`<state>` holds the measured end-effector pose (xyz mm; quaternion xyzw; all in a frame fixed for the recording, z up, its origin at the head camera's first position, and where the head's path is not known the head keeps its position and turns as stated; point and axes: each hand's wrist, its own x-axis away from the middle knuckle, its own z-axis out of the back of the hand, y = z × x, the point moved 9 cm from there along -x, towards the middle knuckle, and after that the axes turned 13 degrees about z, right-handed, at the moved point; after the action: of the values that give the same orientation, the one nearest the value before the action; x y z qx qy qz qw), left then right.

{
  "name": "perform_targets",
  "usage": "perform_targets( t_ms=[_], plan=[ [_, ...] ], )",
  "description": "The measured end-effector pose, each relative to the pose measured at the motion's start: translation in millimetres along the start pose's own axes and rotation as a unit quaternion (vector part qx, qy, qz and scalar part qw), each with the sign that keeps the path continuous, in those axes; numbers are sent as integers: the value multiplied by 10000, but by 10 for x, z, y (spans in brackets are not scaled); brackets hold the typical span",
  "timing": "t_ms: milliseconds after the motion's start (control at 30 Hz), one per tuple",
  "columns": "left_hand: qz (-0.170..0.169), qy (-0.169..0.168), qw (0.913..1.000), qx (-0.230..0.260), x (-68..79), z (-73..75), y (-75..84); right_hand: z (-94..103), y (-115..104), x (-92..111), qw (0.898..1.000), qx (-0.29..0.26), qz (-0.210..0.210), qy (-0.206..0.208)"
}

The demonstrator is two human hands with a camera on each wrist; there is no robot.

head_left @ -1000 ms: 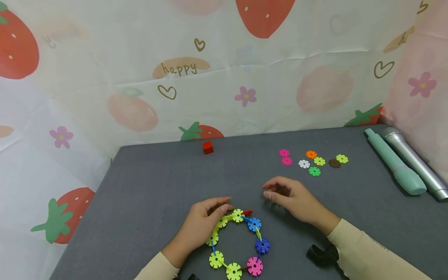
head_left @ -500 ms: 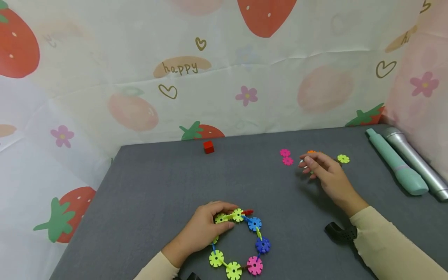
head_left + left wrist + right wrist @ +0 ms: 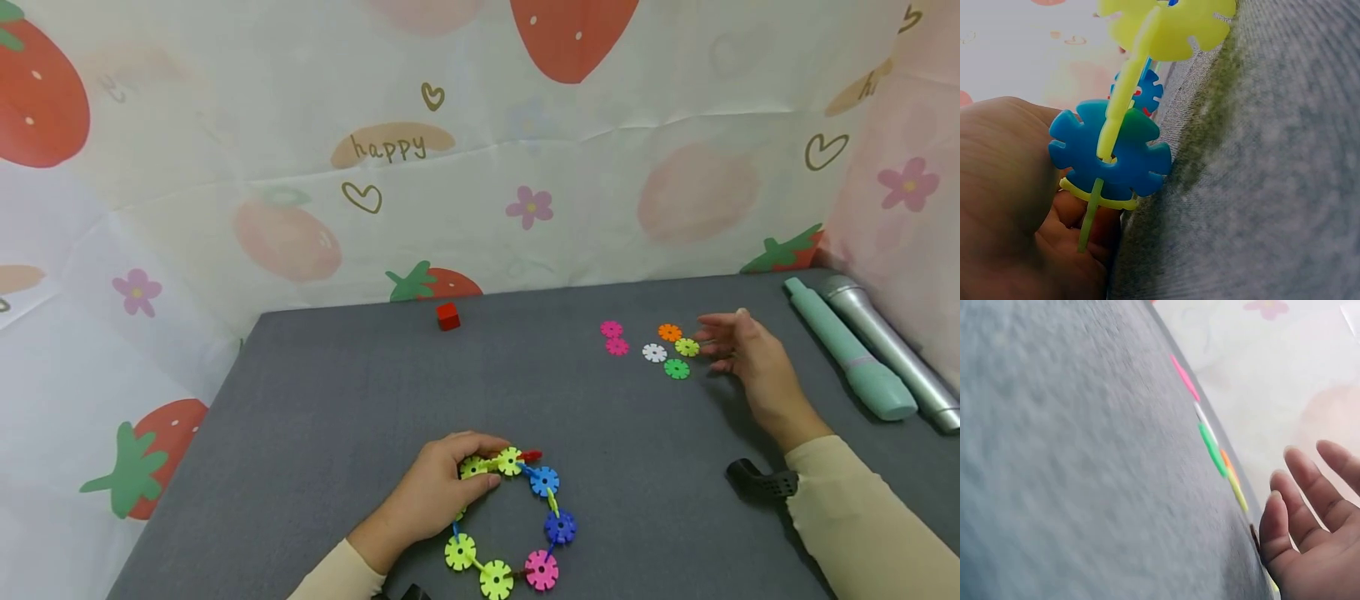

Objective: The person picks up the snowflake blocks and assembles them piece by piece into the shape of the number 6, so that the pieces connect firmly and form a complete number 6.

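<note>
My left hand [image 3: 427,492] holds a ring of snowflake discs [image 3: 561,527] on the tabletop, thumb inside the ring and fingers round its outer upper-left side. The ring is mostly yellow-green, with blue and pink discs on its right side; the palm hides some of its left side. Up close in the left wrist view, a blue disc [image 3: 1138,169] and a yellow disc [image 3: 1172,31] stand on edge beside the palm. My right hand [image 3: 761,375] reaches over the loose discs at the back right, fingers extended and nothing in them. Beside its fingertips lies a brown disc [image 3: 1254,537].
Loose discs lie by the right hand: pink [image 3: 611,329], white [image 3: 654,352], orange [image 3: 670,332], green [image 3: 677,368] and yellow-green [image 3: 686,347]. A red cube [image 3: 447,317] sits near the back edge. Far right are a mint microphone [image 3: 855,350] and a silver one [image 3: 896,358].
My right hand has moved right and away from me, from beside the ring to the loose discs, covering the brown one. My left hand has closed its thumb and fingers round the ring.
</note>
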<state>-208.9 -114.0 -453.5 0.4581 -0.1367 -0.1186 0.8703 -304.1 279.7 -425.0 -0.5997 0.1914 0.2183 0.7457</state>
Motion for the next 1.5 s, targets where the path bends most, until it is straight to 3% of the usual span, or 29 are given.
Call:
perform_targets(
  t_ms=[167, 400, 467, 567, 700, 833, 967, 1100, 1367, 1500],
  plan=[
    [2, 5, 10000, 29, 0, 0, -2, 122, -11, 2, 9958, -875, 158, 218],
    [-7, 42, 10000, 7, -2, -1, 4, 445, 74, 16, 9896, -1231, 169, 725],
    [-15, 46, 10000, 17, 1, 0, 7, 510, 132, 16, 9942, -849, 22, 654],
    [-32, 50, 10000, -4, 6, -1, 13, 561, 256, 29, 9980, 291, -477, 306],
    [-42, 64, 10000, -42, 9, 0, 19, 529, 391, 46, 9745, 1940, -954, -608],
    [-13, 56, 10000, -48, 7, -2, 18, 444, 391, 23, 9516, 2750, -668, -1195],
    [21, 23, 10000, -41, 10, -9, 19, 381, 369, 16, 9367, 3193, -482, -1352],
    [28, 5, 10000, -39, 10, -15, 21, 380, 385, 33, 9321, 3314, -699, -1285],
    [63, -34, 10000, -39, 4, -23, 12, 428, 366, 48, 9459, 2997, -820, -939],
    [49, -19, 10000, -31, 7, -26, 9, 433, 357, 53, 9481, 2955, -848, -815]
  ],
)
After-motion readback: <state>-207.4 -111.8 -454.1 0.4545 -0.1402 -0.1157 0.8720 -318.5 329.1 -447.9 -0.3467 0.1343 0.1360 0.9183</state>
